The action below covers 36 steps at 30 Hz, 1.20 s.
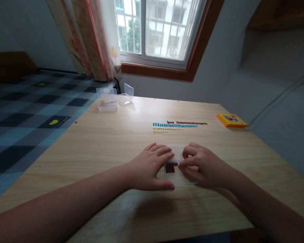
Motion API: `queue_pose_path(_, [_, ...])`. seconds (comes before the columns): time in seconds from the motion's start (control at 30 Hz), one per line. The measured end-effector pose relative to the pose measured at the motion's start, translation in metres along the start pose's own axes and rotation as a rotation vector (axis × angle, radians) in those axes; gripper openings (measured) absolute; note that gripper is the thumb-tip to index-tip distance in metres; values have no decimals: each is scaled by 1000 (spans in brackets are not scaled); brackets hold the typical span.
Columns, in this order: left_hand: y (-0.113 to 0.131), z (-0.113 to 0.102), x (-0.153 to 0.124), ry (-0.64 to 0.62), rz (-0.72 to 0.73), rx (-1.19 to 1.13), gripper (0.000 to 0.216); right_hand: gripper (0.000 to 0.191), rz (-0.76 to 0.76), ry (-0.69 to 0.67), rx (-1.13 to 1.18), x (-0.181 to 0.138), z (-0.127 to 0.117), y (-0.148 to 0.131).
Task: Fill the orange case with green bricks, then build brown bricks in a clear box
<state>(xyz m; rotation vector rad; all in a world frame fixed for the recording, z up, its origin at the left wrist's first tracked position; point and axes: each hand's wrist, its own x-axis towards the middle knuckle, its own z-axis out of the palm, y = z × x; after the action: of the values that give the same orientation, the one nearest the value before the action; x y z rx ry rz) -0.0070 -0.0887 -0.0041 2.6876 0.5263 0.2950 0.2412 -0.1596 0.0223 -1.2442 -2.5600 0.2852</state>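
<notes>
An open clear plastic box lies near the middle of the table, its lid folded back on the far side. Several small dark brown pieces sit close together in its left part. My left hand spans the box's left side, thumb at the near edge and fingers at the lid, holding it. Over the right part of the box, my right hand is closed in a pinch, its fingertips just beside the brown pieces. What lies between those fingertips is too small or hidden to make out.
Beyond the box, tiny pieces stand in rows: dark brown, blue and yellow. Two open clear boxes stand at the far left corner. A yellow-orange box lies by the right edge. A checked bed adjoins the table's left.
</notes>
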Motion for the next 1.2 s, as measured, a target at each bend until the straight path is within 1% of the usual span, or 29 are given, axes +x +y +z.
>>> queue_pose_path(0.07, [0, 0, 0, 10, 5, -3, 91, 18, 5, 5, 16, -1, 0, 0])
queue_pose_path(0.13, [0, -1, 0, 12, 2, -5, 92, 18, 3, 40, 45, -2, -1, 2])
queue_pose_path(0.27, [1, -2, 0, -1, -8, -4, 91, 18, -24, 223, 59, 6, -11, 14])
queue_pose_path(0.33, [2, -2, 1, -3, -9, -3, 90, 19, 2, 292, 27, 19, -21, 24])
queue_pose_path(0.37, [2, -2, 0, -4, -10, -3, 91, 19, 31, 306, 4, 29, -26, 29])
queue_pose_path(0.43, [1, -2, 0, -9, -16, -4, 91, 18, 104, 290, -55, 52, -35, 42])
queue_pose_path(0.53, [0, -1, 0, -3, -13, -11, 92, 18, 272, 184, -170, 91, -42, 62])
queue_pose_path(0.6, [-1, 0, 0, 6, -6, -13, 93, 19, 379, 118, -220, 113, -41, 75])
queue_pose_path(0.7, [-2, 2, 0, 13, -4, -11, 93, 21, 449, 68, -244, 137, -32, 91])
queue_pose_path(0.83, [-2, 3, -2, 26, 2, -13, 93, 22, 497, 0, -254, 149, -22, 102])
queue_pose_path(0.97, [-1, 3, -2, 36, 7, -20, 89, 23, 523, -39, -263, 153, -19, 106])
queue_pose_path(1.1, [-1, 4, -2, 49, 18, -20, 89, 23, 547, -52, -265, 159, -16, 107])
queue_pose_path(1.2, [-1, 4, -3, 56, 25, -21, 89, 25, 558, -37, -265, 164, -13, 106])
